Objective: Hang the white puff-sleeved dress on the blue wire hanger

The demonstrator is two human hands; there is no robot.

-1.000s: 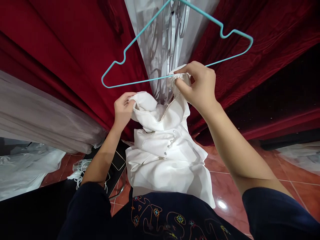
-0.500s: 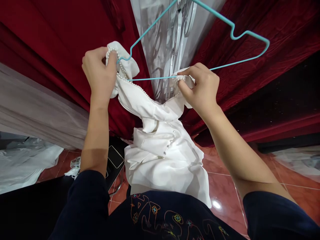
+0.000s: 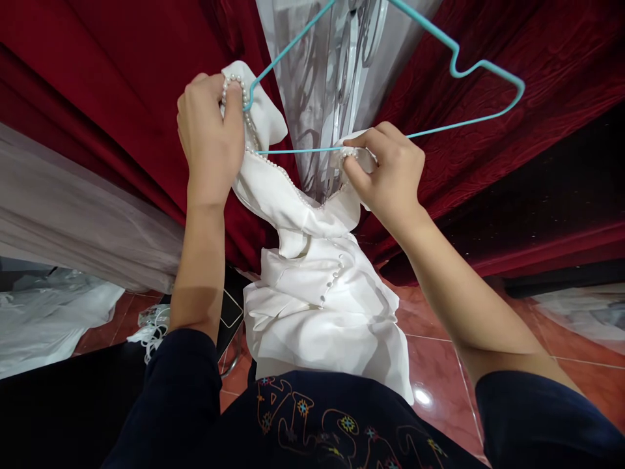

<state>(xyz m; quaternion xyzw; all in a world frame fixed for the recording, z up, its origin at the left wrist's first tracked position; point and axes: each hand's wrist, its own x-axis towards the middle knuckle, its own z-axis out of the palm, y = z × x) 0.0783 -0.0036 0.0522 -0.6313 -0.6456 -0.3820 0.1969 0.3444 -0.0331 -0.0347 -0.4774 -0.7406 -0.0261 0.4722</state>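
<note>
A white dress (image 3: 322, 286) with a pearl-beaded neckline hangs down in front of me, its lower part bunched over my lap. My left hand (image 3: 209, 130) pinches the beaded edge at one shoulder, where the notch of a turquoise hanger (image 3: 476, 119) sits against the pearls. On the other side, my right hand (image 3: 390, 163) is closed on the opposite beaded shoulder, beside the hanger's bottom bar. That bar runs across the neck opening. The hanger's right end sticks out bare past my right hand, and its top is cut off by the frame.
Dark red curtains (image 3: 122, 85) flank a pale sheer drape (image 3: 312, 71). White fabric (image 3: 53, 319) lies on the left. A black surface (image 3: 68, 404) bears a bundle of white cords (image 3: 152, 335). Red tiles (image 3: 434, 352) cover the floor.
My left hand has moved right and slightly up, bringing the beaded shoulder around the hanger's left notch. My right hand has barely shifted.
</note>
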